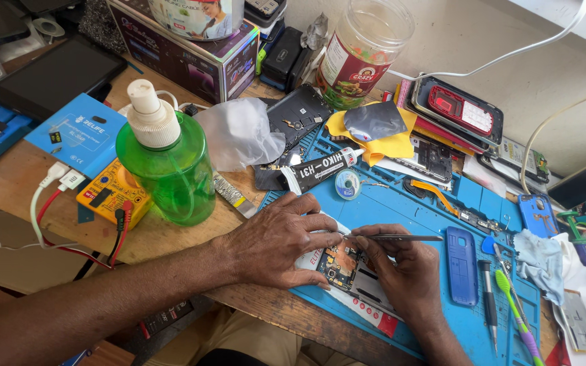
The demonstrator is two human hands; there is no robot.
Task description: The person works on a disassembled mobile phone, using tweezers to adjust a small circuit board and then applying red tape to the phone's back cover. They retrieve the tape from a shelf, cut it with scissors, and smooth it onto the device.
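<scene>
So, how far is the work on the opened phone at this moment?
Done: the phone lies open on the blue mat, its circuit board bare, and a blue cover lies apart beside it. In hand: the left hand steadies the phone while the right hand holds tweezers over the board. Left: the phone is not closed; the screwdrivers lie unused.

A green plastic bottle (168,165) with a cream pump cap stands on the wooden bench, just beside a yellow multimeter (108,192) with red and black leads. A black glue tube (320,167) lies tilted on the blue work mat (435,298) — near a small solder-wick spool (347,184). Further right lie a blue phone cover (461,264), two screwdrivers (503,298) and a pale cloth (538,252). A clear jar (361,51) stands behind.
</scene>
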